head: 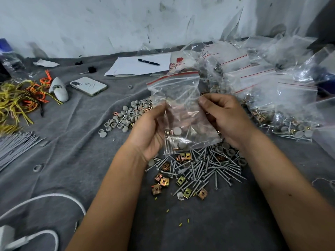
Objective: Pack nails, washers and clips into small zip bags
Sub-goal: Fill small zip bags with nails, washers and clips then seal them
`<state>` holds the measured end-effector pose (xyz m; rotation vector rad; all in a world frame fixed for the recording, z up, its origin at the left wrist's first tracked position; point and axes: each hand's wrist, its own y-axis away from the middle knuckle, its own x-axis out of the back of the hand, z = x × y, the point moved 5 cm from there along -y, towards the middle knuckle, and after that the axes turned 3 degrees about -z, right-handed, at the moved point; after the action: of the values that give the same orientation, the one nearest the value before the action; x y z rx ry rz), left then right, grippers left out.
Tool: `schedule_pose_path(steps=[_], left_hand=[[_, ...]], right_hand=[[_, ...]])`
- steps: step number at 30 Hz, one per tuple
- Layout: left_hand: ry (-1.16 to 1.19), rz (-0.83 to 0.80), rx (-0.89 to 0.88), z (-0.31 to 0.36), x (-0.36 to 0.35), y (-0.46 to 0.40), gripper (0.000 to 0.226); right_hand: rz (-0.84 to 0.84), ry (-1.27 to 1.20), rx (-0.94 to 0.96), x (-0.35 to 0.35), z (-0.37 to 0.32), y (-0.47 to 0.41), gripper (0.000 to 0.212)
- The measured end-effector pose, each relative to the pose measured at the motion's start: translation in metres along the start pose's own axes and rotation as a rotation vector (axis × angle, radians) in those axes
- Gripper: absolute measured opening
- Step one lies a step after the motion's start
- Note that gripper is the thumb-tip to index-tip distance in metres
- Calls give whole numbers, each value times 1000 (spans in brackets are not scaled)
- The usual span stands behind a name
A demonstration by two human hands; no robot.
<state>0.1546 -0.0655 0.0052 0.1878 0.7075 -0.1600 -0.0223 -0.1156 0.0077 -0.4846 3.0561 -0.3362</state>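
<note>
One small zip bag (178,113) is held upright above the loose nail pile (204,167), pinched at its left edge by the fingers of the left hand (150,129) and at its right edge by the right hand (221,116), probably so that the contents settle at the bottom before the red seal is pressed. Inside it a few nails, about three grey washers and one clip can be made out. Behind the pile one heap of grey washers (126,116) lies on the surface (76,142), roughly a dozen brass clips (164,182) lie at the pile's near edge, and filled bags (272,98) are stacked to its far right, too many to count.
</note>
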Motion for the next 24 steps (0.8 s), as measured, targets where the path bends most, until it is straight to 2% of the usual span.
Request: schedule_pose_path(steps=[2, 6, 9, 12, 15, 18, 19, 24], left_hand=[[-76, 33, 45, -4, 2, -1, 24], [-92, 79, 149, -12, 6, -2, 32], [63, -30, 247, -14, -2, 3, 39], [141, -157, 321, -14, -9, 7, 45], [51, -184, 332, -16, -9, 5, 46], [-17, -153, 313, -19, -5, 2, 45], [-26, -153, 306, -19, -4, 2, 42], [-99, -199, 292, -19, -4, 2, 40]], right_hand=[[33, -54, -84, 4, 3, 0, 44], [-40, 2, -151, -2, 6, 3, 50], [-2, 24, -114, -2, 5, 4, 27], [-3, -152, -193, 5, 3, 5, 13], [33, -158, -220, 9, 4, 5, 21], [116, -151, -217, 9, 7, 4, 48], [135, -145, -215, 10, 8, 3, 50], [154, -122, -196, 11, 11, 1, 34]])
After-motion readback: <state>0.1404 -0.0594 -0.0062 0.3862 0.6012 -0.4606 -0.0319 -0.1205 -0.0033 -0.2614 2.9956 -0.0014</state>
